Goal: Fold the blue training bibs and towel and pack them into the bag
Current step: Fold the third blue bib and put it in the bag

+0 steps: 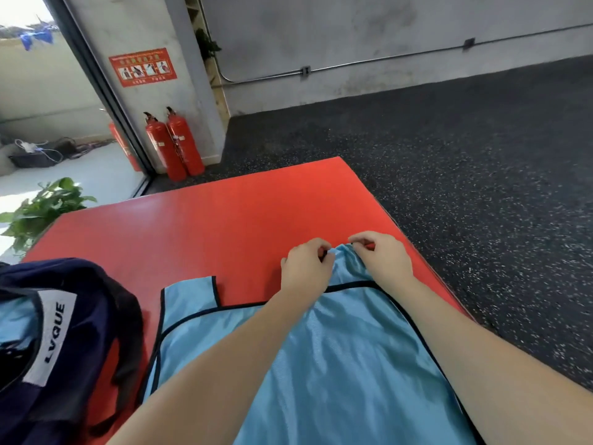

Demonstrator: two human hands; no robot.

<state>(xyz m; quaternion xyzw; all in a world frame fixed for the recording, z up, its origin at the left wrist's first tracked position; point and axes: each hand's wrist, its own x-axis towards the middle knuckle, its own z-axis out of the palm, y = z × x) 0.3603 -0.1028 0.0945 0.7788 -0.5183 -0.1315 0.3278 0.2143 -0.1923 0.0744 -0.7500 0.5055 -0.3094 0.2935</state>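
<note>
Hands first: the left hand and the right hand sit close together at the far end of a light blue training bib, each with fingers curled in and pinching the bunched fabric of one shoulder strap. The strap's blue tip pokes up between the two hands. Both forearms reach forward across the garment.

The bib lies mostly flat on a red mat, black trim running along its edges and neckline. Its other shoulder strap lies flat on the mat to the left of the hands, apart from them. The near end of the bib runs out of view at the bottom.

To the left of the bib, on the mat, is a dark navy bag with a white label reading LVQUE. Its mouth looks open, and something light blue shows inside at the left edge, possibly another bib, though too little shows to be sure.

Beyond the mat, two red fire extinguishers stand side by side on the floor against a grey pillar, below a red safety sign. A green leafy plant stands off the mat's left corner. Dark speckled flooring covers the right side.
</note>
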